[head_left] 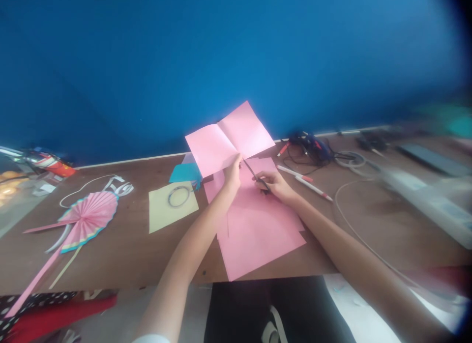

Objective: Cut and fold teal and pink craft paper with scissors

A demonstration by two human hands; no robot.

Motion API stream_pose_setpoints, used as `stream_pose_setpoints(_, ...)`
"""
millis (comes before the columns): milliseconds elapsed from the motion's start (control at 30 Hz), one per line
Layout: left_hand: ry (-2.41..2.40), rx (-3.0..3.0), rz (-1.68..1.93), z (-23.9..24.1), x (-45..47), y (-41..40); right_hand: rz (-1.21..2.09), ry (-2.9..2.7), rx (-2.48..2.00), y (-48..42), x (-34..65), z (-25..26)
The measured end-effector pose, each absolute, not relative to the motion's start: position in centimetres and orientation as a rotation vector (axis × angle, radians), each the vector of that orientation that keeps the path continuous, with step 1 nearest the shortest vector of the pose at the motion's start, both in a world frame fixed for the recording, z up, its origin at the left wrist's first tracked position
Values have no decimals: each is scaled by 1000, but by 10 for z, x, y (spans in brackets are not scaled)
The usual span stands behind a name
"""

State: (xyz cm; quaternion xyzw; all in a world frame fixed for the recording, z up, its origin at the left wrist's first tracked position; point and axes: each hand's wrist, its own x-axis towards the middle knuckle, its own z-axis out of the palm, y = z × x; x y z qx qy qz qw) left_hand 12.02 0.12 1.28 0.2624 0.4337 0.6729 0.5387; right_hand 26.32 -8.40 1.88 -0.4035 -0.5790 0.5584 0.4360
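My left hand pinches the lower edge of a creased pink paper sheet and holds it up over the brown table. My right hand is closed round the handles of dark scissors. The blades point up-left at the sheet's lower edge, right next to my left fingers. Under both hands lie more flat pink sheets.
A yellow sheet with a ring on it lies to the left, next to teal paper. A pleated pink fan with long strips sits far left. Two pens, tangled cables and a white cord lie to the right.
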Motion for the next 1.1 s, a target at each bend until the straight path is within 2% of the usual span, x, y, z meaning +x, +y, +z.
stream_pose_setpoints(1100, 1131, 568, 1500, 18, 119, -2, 1416, -1467, -1046, -83, 264, 18)
